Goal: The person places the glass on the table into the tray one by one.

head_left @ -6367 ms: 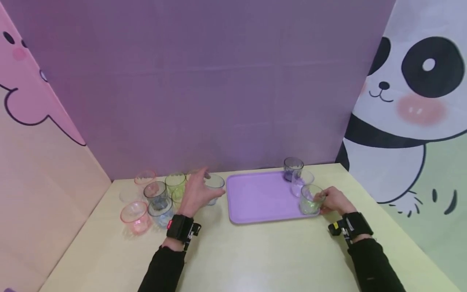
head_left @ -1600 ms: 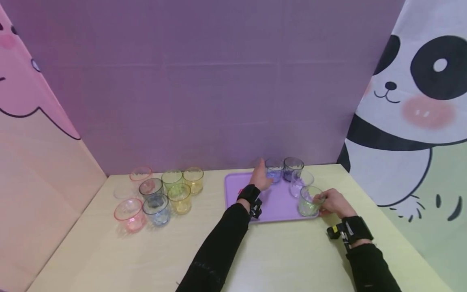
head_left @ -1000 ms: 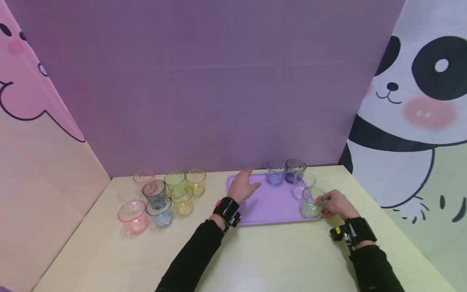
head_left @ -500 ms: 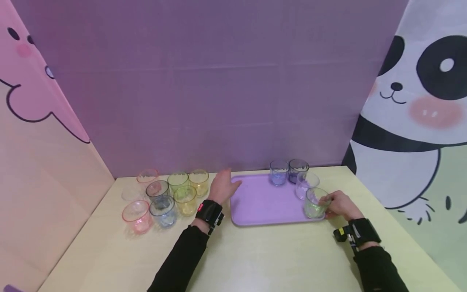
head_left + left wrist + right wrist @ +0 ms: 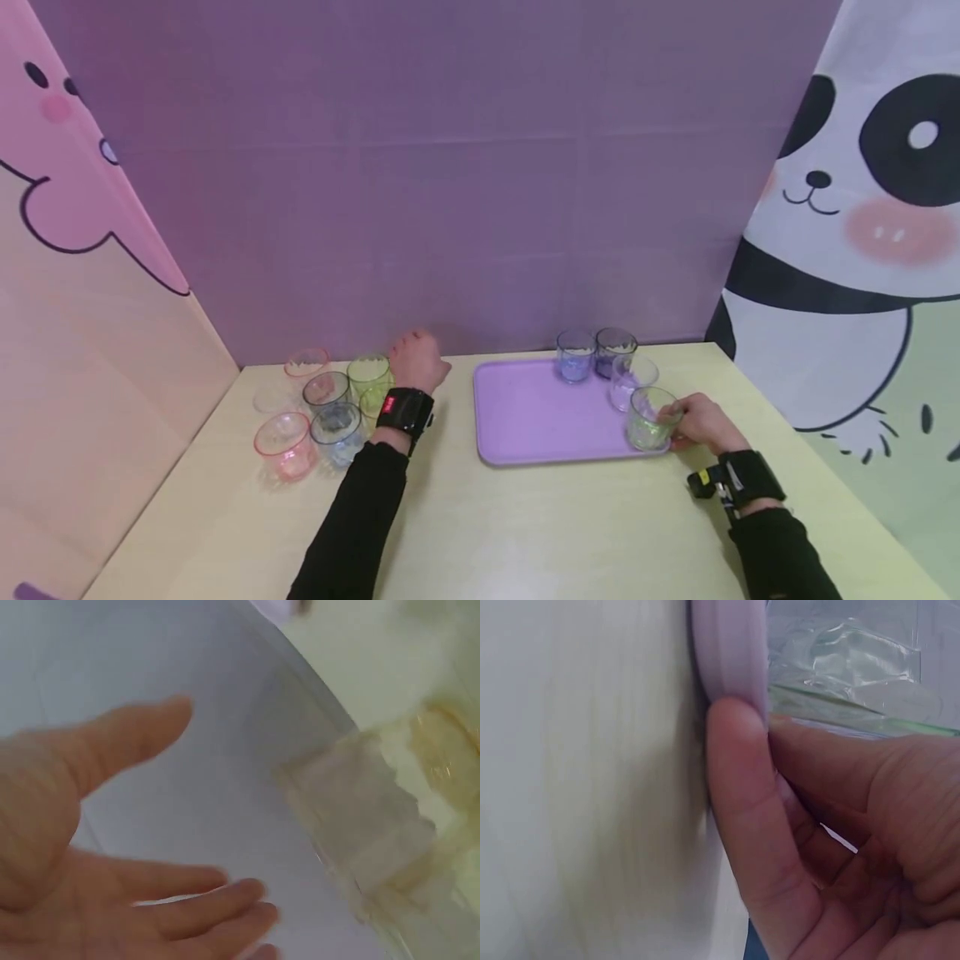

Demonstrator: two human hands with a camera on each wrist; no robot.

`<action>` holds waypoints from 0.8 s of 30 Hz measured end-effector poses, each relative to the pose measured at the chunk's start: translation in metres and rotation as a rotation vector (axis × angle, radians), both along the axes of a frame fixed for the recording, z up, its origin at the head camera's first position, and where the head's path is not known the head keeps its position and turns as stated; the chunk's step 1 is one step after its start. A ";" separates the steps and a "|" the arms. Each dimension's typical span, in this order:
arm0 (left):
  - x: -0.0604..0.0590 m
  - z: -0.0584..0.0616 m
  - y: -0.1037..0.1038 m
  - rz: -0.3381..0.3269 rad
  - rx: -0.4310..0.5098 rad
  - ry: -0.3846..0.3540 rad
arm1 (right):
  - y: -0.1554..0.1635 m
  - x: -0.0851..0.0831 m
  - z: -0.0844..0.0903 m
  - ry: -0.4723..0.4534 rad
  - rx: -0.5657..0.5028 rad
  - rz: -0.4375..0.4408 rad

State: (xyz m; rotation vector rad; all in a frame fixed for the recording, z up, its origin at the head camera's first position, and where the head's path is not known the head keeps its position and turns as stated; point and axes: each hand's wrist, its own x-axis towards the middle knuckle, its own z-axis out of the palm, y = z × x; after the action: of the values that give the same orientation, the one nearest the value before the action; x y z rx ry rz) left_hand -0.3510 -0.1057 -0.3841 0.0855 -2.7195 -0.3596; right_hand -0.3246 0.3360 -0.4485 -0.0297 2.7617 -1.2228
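In the head view my left hand [image 5: 418, 360] is beside the back of the left-hand group of glasses. The left wrist view shows its thumb and fingers [image 5: 202, 911] spread, with a yellow glass [image 5: 360, 817] just past the fingertips and nothing in the grasp. My right hand [image 5: 705, 421] pinches the near right corner of the purple tray [image 5: 517, 457], one finger against the rim [image 5: 731, 652]. Right by that hand, a greenish glass [image 5: 649, 425] stands on the tray. Behind it are a clear purplish glass [image 5: 632, 385], a dark glass [image 5: 615, 354] and a blue glass [image 5: 575, 358].
On the left of the table [image 5: 480, 533] stand a pink glass [image 5: 286, 450], a blue glass [image 5: 337, 437], a grey glass [image 5: 327, 396], a green glass [image 5: 367, 375] and others. My left hand and wrist partly hide the yellow ones. A purple backdrop [image 5: 465, 208] rises behind the table.
My left hand has put a blue glass at the back of the tray, let go, and swung left to the yellow glasses. The right hand keeps its place at the tray corner.
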 end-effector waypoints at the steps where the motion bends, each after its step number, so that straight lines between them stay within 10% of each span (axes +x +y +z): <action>1: 0.001 -0.001 -0.001 0.018 -0.022 -0.016 | 0.000 0.000 -0.001 -0.005 -0.006 -0.006; 11: 0.001 -0.006 -0.007 0.059 -0.052 -0.228 | -0.001 0.001 -0.001 -0.009 -0.006 -0.007; 24: -0.006 -0.010 -0.013 0.055 -0.060 -0.234 | 0.001 -0.003 -0.002 -0.008 0.025 -0.001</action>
State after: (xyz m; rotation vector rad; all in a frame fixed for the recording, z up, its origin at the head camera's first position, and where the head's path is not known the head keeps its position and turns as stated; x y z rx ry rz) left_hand -0.3573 -0.1190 -0.3942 0.1974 -2.9494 -0.2660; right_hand -0.3273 0.3368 -0.4501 -0.0216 2.7696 -1.1857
